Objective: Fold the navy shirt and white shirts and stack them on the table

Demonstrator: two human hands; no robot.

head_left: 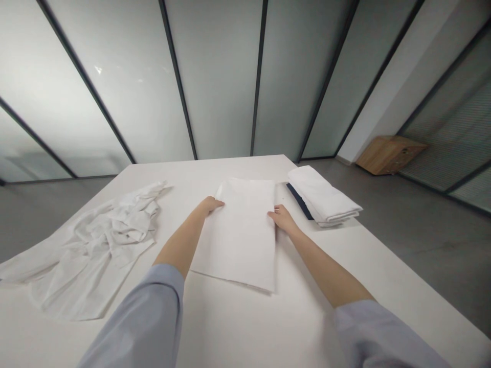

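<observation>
A folded white cloth (243, 235) is in front of me over the middle of the table, its long sides running away from me. My left hand (210, 204) grips its left edge, thumb on top and the other fingers hidden beneath. At the right edge, my right hand (282, 217) pinches the cloth the same way, with the thumb on the upper face. The near edge of the cloth looks slightly raised above the tabletop, with a shadow along its right side.
A crumpled white cloth (111, 240) spreads over the left of the white table (230, 332). On the right, folded white cloths (324, 194) lie stacked, partly over a dark blue flat item (299, 200). A wooden cabinet (387, 153) stands on the floor beyond, near frosted glass panels (218, 76).
</observation>
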